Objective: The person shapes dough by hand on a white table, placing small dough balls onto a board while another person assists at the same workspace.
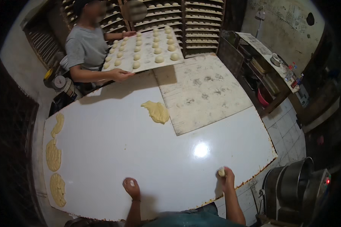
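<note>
A small, round, pale-yellow dough ball [221, 172] sat on the left-facing side of the right hand [228, 179], clamped by its fingers, showing no long axis. The left hand [132, 189] lay well apart across the glossy white tabletop [170, 159], fingers curled by 1 whitish lump [132, 183]; whether they gripped it, I could not tell.

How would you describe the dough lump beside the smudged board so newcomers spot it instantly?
On the white table, find the smudged board at far right. At its left edge lies a yellow dough lump, its tip tapering leftward. Unlike the three dough slabs along the table's left side, it lies alone.
</note>
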Available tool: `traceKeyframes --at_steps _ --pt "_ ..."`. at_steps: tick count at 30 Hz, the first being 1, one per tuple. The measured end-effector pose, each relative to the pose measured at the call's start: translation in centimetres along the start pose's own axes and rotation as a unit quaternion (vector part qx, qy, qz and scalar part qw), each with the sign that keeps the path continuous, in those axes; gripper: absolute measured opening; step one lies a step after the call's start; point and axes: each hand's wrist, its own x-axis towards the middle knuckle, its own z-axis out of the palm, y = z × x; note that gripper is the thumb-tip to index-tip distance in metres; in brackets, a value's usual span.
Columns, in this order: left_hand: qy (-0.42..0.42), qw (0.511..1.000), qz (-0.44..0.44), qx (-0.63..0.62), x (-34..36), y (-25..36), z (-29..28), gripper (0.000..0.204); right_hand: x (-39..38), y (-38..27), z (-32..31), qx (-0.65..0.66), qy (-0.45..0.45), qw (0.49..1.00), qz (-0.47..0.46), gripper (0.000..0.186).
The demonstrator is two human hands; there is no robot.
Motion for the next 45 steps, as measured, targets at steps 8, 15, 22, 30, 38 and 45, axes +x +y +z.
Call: traceKeyframes --at_steps 8,15,22,30,38,45 --pt "0.186 0.828 -0.354 -0.393 -4.8 1.2 -1.3 0.028 14.9 -8.8 17.4 -0.444 -0.211 0.783 -0.381 0.043" --pt "-0.140 0.958 -0.108 -0.225 8.0 21.0 7.6 0.035 18.6 -9.3 20.6 -0.572 -0.234 0.599 -0.509 0.051" --pt "-0.246 0.943 0.217 -0.051 12.8 26.4 21.8 0.063 13.0 -11.0 11.3 -0.442 -0.149 0.788 -0.402 0.033" --pt "-0.142 0.982 0.121 -0.013 6.0 19.3 9.0 0.063 8.5 -6.3 4.6 -0.423 -0.131 0.846 -0.297 0.022" --pt "-0.047 0.983 -0.172 -0.050 -3.8 0.6 -7.8 0.052 3.3 4.2 18.8 -0.395 -0.293 0.824 -0.279 0.021" --pt "0.398 0.653 -0.360 -0.535 4.4 -28.4 -21.2 0.042 -9.0 16.0 26.2 -0.416 -0.391 0.802 -0.176 0.017"
